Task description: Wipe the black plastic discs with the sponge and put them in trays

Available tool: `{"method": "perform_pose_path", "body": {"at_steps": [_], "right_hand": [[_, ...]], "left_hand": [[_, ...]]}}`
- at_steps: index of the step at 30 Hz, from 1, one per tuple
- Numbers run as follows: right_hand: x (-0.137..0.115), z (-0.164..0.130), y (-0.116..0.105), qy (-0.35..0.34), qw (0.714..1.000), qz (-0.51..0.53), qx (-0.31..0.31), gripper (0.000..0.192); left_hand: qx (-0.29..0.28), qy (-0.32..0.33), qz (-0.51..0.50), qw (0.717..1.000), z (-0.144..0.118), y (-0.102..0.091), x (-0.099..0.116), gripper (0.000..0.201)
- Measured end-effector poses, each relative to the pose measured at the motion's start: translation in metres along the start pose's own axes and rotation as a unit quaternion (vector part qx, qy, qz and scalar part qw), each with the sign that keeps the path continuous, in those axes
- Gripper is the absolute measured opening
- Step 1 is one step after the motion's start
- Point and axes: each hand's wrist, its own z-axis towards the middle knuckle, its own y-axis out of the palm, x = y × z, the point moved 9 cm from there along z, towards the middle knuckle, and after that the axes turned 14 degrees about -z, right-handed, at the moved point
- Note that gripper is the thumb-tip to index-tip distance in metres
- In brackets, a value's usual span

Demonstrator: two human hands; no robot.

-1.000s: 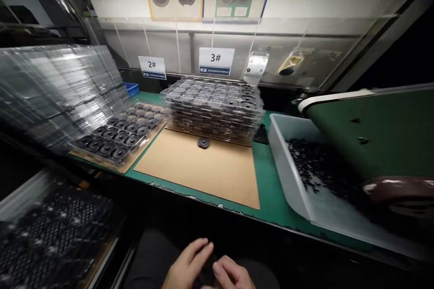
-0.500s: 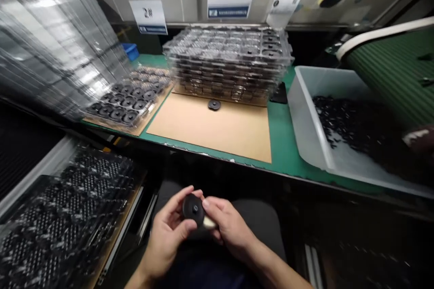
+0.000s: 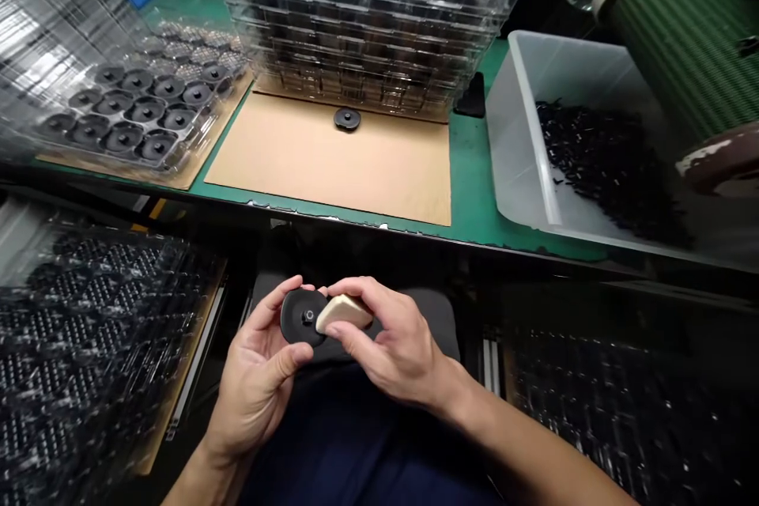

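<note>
We've got the black disc [image 3: 301,317] pinched in our left hand [image 3: 256,379] over our lap, below the bench edge. Our right hand [image 3: 394,344] grips a beige block [image 3: 342,311] against its rim. The cardboard sheet [image 3: 332,166] up top is mostly bare, just one loose disc [image 3: 347,118].

- Factory work spot w/ green bench [image 3: 474,213].
- Stacked clear trays [image 3: 361,8] full of same black round parts.
- Bin [image 3: 522,142] of small black bits beside conveyor belt [image 3: 681,24].

stacked clear trays [image 3: 361,8] — grey bin [image 3: 522,134], cardboard sheet [image 3: 356,166]

2 bare forearms, no sleeves, dark navy trousers [image 3: 368,443]
</note>
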Motion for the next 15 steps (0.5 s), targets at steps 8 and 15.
{"method": "perform_pose_path", "body": {"at_steps": [8,15], "right_hand": [[-0.010,0.010,0.002,-0.073,0.995,-0.051,-0.034,0.024],[-0.012,0.014,-0.002,-0.101,0.991,-0.072,-0.050,0.017]], "left_hand": [[-0.003,-0.039,-0.021,0.999,-0.004,-0.007,-0.007,0.059],[0.064,-0.077,-0.056,0.993,-0.004,-0.013,-0.015,0.045]]}}
